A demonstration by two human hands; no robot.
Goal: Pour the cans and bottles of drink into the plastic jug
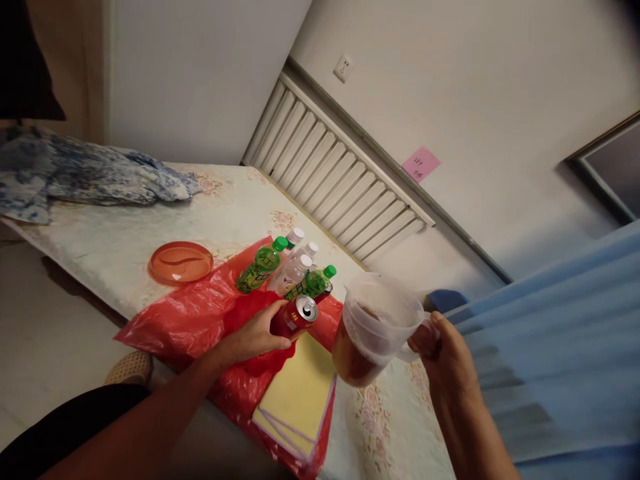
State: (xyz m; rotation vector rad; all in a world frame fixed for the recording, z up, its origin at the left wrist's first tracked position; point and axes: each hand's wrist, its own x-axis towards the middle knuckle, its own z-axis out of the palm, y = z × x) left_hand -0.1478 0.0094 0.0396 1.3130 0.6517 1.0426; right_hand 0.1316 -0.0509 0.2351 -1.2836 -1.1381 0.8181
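Observation:
My left hand [257,335] is closed round a red drink can [296,316] lying on a red plastic bag [185,319]. My right hand [443,353] grips the handle of a clear plastic pitcher [373,330] holding brown liquid, lifted above the table. Just behind the can lie several small bottles: one green with a green cap [259,265], others pale with white caps [296,263]. A yellow pad [299,393] lies under the pitcher's near side.
An orange plate [180,262] sits left of the bag on the floral tablecloth [120,233]. Blue patterned cloth [75,175] lies at the far left. A radiator [330,175] runs along the wall; a blue curtain [560,347] hangs at right.

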